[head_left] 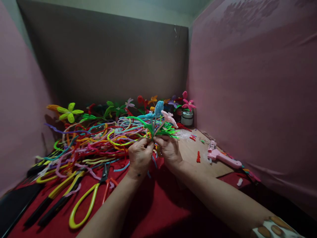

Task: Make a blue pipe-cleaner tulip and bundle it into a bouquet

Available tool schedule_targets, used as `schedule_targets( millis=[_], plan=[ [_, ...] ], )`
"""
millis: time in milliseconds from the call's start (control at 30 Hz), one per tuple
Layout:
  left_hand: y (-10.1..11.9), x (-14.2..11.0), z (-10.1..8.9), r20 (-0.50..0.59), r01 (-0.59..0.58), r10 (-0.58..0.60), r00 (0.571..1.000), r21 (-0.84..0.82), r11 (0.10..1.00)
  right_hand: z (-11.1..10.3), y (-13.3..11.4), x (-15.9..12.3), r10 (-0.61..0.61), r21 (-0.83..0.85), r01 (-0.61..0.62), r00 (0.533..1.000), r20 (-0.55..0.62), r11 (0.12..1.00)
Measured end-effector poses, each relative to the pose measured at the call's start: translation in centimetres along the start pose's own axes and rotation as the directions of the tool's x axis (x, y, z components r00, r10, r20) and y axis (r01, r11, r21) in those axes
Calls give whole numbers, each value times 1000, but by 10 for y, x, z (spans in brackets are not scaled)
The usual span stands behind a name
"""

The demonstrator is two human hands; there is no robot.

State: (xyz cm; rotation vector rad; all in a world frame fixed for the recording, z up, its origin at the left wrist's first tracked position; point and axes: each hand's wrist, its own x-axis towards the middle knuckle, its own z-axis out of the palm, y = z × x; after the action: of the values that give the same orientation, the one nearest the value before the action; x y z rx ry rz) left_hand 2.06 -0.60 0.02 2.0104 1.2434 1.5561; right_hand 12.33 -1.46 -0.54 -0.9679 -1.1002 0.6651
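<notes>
- Posy [151,129] w/ blue bud [159,108] & pale pink bloom [169,119] is held up above mid desk [158,211].
- L hand [141,155] & R hand [169,152]: both closed side by side, thumbs & fingertips pinching posy's base.
- For a good hold we'd pinch low & snug w/ one hand, ease w/ the other; squeezing fuzz too hard prob. flattens it.
- To turn bud or bloom, we'd bend its stem [159,128], not petals.
- Pipe cleaners [96,142] heap twd desk's far L; best our wrists stay clear of them, approx.
- Glue gun [224,157] lies nr desk's R edge, scissors [84,205] twd near L corner: mind tip & blades.
</notes>
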Motion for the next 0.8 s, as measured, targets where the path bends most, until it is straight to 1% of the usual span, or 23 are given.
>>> schedule_targets(
  millis=[67,133,167,233,300,333,367,467,567,633,700,733,800],
  plan=[
    [0,-1,1,-28,-53,54,998,50,997,0,-1,-1,2,8,-2,1000,-5,1000],
    [1,-1,1,-29,-70,71,997,38,997,0,-3,-2,12,44,-12,1000,-9,999],
    [1,0,2,-16,-51,51,999,-7,999,-1,-4,-3,25,67,-25,1000,-5,997],
    [3,0,2,27,44,-41,999,-148,988,-2,-6,-4,54,106,-55,998,15,993],
    [5,2,2,86,167,-149,985,-285,944,-2,-7,-4,59,140,-63,998,28,988],
    [7,3,2,114,210,-181,977,-335,919,-3,-8,-4,64,164,-69,997,33,984],
    [8,4,1,136,234,-197,971,-371,898,-3,-8,-3,74,192,-80,997,38,978],
    [13,6,-2,174,258,-201,964,-428,866,-3,-8,-1,129,249,-141,990,64,958],
    [15,10,-5,160,304,-259,953,-485,820,-5,-9,0,144,259,-160,987,76,953],
    [16,13,-9,103,294,-285,953,-534,793,-6,-9,1,144,285,-170,983,109,943],
    [16,15,-12,54,262,-282,958,-563,784,-7,-9,0,152,310,-193,977,151,931],
    [16,16,-14,51,250,-271,961,-571,782,-8,-9,0,155,316,-202,974,167,927],
    [18,18,-17,82,233,-231,970,-597,767,-9,-7,-1,155,305,-211,968,195,929]
  ],
)
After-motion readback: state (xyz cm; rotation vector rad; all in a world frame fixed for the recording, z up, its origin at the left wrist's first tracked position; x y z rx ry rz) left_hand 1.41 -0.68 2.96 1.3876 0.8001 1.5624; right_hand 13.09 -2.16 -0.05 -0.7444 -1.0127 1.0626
